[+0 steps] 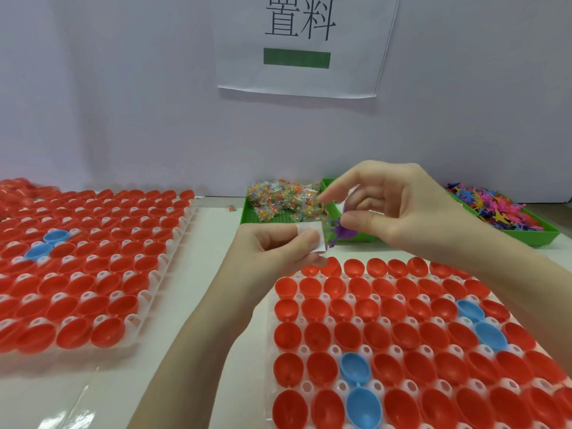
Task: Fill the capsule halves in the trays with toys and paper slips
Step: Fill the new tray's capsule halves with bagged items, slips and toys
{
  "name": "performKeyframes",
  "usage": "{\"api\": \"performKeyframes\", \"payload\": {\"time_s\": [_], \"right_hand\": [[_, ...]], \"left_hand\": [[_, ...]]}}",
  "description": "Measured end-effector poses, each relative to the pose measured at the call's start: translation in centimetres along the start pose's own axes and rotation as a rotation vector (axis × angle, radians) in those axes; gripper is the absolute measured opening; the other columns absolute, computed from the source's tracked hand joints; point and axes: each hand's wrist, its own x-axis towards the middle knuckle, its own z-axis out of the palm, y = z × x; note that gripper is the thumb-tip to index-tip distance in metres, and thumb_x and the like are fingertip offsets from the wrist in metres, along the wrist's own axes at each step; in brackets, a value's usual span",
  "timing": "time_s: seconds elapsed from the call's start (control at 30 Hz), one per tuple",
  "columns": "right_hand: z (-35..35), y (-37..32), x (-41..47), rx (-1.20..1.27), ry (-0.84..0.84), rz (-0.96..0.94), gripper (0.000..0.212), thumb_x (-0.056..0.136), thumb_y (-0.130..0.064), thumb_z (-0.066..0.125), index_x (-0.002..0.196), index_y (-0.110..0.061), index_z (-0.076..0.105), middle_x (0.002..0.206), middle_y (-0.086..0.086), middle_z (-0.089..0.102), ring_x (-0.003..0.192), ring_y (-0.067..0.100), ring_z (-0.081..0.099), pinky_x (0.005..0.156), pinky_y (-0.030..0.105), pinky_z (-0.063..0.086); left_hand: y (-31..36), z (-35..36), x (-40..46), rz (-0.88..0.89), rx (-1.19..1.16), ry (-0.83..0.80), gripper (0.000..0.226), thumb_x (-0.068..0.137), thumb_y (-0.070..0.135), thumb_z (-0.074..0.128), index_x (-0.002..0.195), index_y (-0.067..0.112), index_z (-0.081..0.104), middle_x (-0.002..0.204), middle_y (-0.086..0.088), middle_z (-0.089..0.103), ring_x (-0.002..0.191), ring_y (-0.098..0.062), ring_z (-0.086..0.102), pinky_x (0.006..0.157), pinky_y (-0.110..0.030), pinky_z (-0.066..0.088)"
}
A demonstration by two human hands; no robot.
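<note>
Left hand: the left hand hovers above the far edge of the near tray, fingers curled, pinching a small white paper slip between thumb and forefinger.
Right hand: the right hand is raised just beside the left, thumb and fingertips closed on a purple toy whose limbs dangle next to the slip; the forefinger points out toward the left.
Near tray: a white tray at lower right holds rows of open red capsule halves, with a few blue capsule halves among them; the halves that show look unfilled.
Far tray: a second white tray at left, well apart from the hands, carries more red halves and two blue ones.
Supplies: a green bin behind the hands is heaped with small clear packets of coloured bits; a second green bin at far right is piled with coloured plastic toys.
Backdrop: a white sheet of paper printed with black characters and a green bar hangs on the pale wall.
Surface: all trays and bins sit on a pale table.
</note>
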Motion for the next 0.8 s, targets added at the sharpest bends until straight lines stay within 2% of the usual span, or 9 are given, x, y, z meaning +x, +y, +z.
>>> {"api": "performKeyframes", "payload": {"time_s": [0.1, 0.2, 0.3, 0.33, 0.43, 0.5, 0.63, 0.73, 0.8], "right_hand": [[0.4, -0.4, 0.4, -0.107, -0.066, -0.005, 0.044, 0.075, 0.010, 0.066, 0.088, -0.031, 0.061, 0.081, -0.006, 0.056, 0.066, 0.007, 0.060, 0.074, 0.020, 0.053], [1.0, -0.6, 0.8, -0.150, -0.062, -0.010, 0.046, 0.075, 0.008, 0.067, 0.090, -0.034, 0.060, 0.077, -0.007, 0.054, 0.064, 0.003, 0.057, 0.075, 0.026, 0.054], [1.1, -0.6, 1.0, -0.043, -0.049, 0.007, 0.043, 0.074, 0.011, 0.066, 0.091, -0.028, 0.063, 0.073, -0.005, 0.055, 0.063, 0.004, 0.055, 0.075, 0.025, 0.052], [1.0, -0.7, 1.0, 0.001, -0.053, 0.017, 0.042, 0.074, 0.013, 0.066, 0.090, -0.026, 0.064, 0.072, -0.005, 0.055, 0.063, 0.005, 0.055, 0.074, 0.025, 0.052], [1.3, -0.5, 1.4, 0.018, -0.057, 0.022, 0.042, 0.074, 0.013, 0.065, 0.089, -0.026, 0.064, 0.072, -0.004, 0.056, 0.065, 0.008, 0.057, 0.074, 0.024, 0.053], [1.7, -0.5, 1.6, -0.004, -0.044, 0.024, 0.042, 0.074, 0.012, 0.066, 0.091, -0.027, 0.064, 0.072, -0.005, 0.057, 0.065, 0.006, 0.058, 0.075, 0.023, 0.053], [2.1, -0.3, 1.8, -0.004, -0.027, 0.025, 0.048, 0.074, 0.014, 0.064, 0.103, -0.025, 0.063, 0.070, -0.007, 0.056, 0.066, 0.009, 0.058, 0.076, 0.024, 0.053], [2.3, -0.2, 2.2, -0.082, -0.037, 0.012, 0.050, 0.074, 0.011, 0.066, 0.114, -0.020, 0.062, 0.070, -0.008, 0.056, 0.066, 0.013, 0.057, 0.075, 0.024, 0.053], [2.5, -0.1, 2.5, -0.136, -0.015, -0.012, 0.050, 0.075, 0.007, 0.067, 0.117, -0.019, 0.062, 0.072, -0.010, 0.056, 0.065, 0.008, 0.058, 0.075, 0.020, 0.053]], "left_hand": [[0.3, -0.2, -0.2, -0.026, -0.011, -0.091, 0.014, 0.083, 0.014, 0.061, 0.081, 0.015, 0.075, 0.083, -0.001, 0.074, 0.075, -0.009, 0.071, 0.062, -0.011, 0.051], [0.5, -0.7, -0.2, -0.023, -0.014, -0.124, 0.021, 0.085, 0.011, 0.057, 0.080, 0.017, 0.076, 0.083, 0.001, 0.074, 0.078, -0.009, 0.071, 0.066, -0.013, 0.053], [0.4, -1.2, -0.1, 0.010, 0.066, -0.056, 0.020, 0.088, 0.005, 0.054, 0.083, 0.000, 0.073, 0.081, -0.004, 0.068, 0.074, -0.005, 0.070, 0.069, -0.014, 0.054], [0.5, -1.2, 0.0, 0.029, 0.103, -0.035, 0.020, 0.088, 0.004, 0.054, 0.082, 0.001, 0.073, 0.078, -0.002, 0.068, 0.072, -0.003, 0.069, 0.066, -0.014, 0.054], [0.7, -1.1, -0.1, 0.086, 0.136, -0.019, 0.029, 0.086, 0.006, 0.058, 0.072, 0.026, 0.073, 0.073, 0.007, 0.073, 0.069, -0.007, 0.070, 0.063, -0.012, 0.053], [0.8, -1.3, -0.2, 0.086, 0.117, -0.048, 0.026, 0.085, 0.006, 0.058, 0.075, 0.025, 0.073, 0.079, -0.001, 0.074, 0.070, -0.011, 0.071, 0.063, -0.013, 0.053], [0.7, -1.9, -0.3, 0.035, 0.039, -0.108, 0.021, 0.087, 0.001, 0.053, 0.086, 0.010, 0.072, 0.095, -0.013, 0.070, 0.079, -0.010, 0.070, 0.067, -0.014, 0.053], [0.7, -2.1, -0.3, 0.022, 0.015, -0.139, 0.020, 0.088, 0.006, 0.053, 0.089, 0.010, 0.072, 0.096, -0.011, 0.071, 0.083, -0.011, 0.070, 0.071, -0.016, 0.054], [0.7, -1.9, -0.2, 0.065, 0.052, -0.109, 0.017, 0.086, 0.010, 0.056, 0.092, 0.014, 0.071, 0.092, -0.005, 0.073, 0.081, -0.010, 0.070, 0.072, -0.016, 0.054]]}}
